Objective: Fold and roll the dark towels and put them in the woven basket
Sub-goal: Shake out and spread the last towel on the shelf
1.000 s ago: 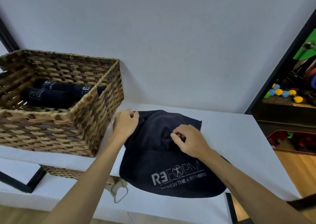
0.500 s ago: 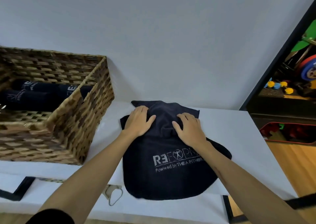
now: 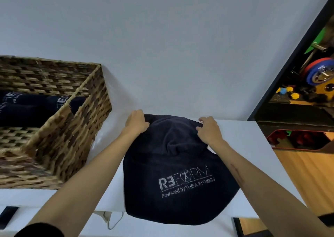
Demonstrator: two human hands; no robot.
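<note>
A dark navy towel with a grey REFORM logo lies on the white table, its near edge hanging over the front. My left hand grips the towel's far left corner. My right hand pinches its far right corner. Both hands sit close to the wall. To the left stands the woven basket, and inside it lie two rolled dark towels side by side.
A white wall rises directly behind the table. At the right, past a black frame, are weight plates, small coloured dumbbells and a red-edged mat on a wooden floor. A white mask hangs below the table's front edge.
My hands slid from the towel's middle out and away to its far corners, and now grasp them. The view has tilted left to right, so the basket sits further left.
</note>
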